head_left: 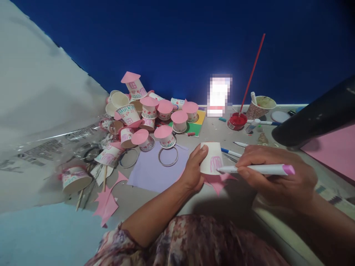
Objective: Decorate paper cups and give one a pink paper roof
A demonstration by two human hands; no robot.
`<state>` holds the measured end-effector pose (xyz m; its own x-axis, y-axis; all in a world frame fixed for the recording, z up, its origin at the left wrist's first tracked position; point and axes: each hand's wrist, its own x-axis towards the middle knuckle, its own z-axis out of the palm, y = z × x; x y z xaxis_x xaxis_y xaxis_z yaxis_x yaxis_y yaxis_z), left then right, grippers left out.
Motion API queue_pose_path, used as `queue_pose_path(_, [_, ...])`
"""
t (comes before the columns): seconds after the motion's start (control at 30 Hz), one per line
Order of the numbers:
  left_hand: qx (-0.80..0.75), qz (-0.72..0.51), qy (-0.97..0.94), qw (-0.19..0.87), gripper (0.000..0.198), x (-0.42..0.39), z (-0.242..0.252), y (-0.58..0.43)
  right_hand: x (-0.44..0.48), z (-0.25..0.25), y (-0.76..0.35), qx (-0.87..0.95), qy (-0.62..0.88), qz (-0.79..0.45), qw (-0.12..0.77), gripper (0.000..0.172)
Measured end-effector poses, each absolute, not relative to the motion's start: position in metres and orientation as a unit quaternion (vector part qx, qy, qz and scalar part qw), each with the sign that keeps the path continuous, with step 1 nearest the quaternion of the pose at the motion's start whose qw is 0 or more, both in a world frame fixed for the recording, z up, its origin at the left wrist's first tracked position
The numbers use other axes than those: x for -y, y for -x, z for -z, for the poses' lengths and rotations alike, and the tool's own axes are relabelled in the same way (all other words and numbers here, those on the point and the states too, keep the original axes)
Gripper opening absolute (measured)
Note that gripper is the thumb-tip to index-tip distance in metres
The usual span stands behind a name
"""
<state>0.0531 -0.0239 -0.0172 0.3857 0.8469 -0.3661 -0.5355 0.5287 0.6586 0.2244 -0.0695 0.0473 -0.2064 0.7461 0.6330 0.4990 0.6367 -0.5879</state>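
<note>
Currently, a white cup (207, 159) is gripped by the left hand (195, 170) above the tabletop (213, 129), the thumb laid across its side. A pink-ended marker (260, 169) is pinched in the right hand (290, 190), its tip placed by the cup's pink drawing (215, 163). Pink-topped cups (179, 126) are clustered farther left.

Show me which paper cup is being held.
The white paper cup in the left hand, meeting the pink-ended marker; no hand holds any other.
</note>
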Motion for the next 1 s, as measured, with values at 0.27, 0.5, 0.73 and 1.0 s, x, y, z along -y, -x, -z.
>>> queue_pose_path(0.27, [-0.355, -0.422, -0.189, 0.813, 0.059, 0.0213, 0.015, -0.0508, 0.0668, -0.0457, -0.2248, 0.763, 0.395, -0.146, 0.49, 0.014])
queue_pose_path(0.5, [-0.355, -0.427, -0.173, 0.814, 0.062, 0.0212, 0.0175, -0.0507, 0.0671, -0.0453, -0.2293, 0.734, 0.441, -0.107, 0.505, 0.011])
queue_pose_path(0.73, [-0.332, -0.412, -0.176, 0.83, 0.066, 0.0221, 0.0191, -0.0493, 0.0669, -0.0476, -0.2269, 0.75, 0.431, -0.1, 0.491, 0.014])
queue_pose_path(1.0, [-0.338, -0.398, -0.166, 0.837, 0.07, 0.0223, 0.0181, -0.0491, 0.0683, -0.0474, -0.2287, 0.749, 0.426, -0.108, 0.496, 0.014])
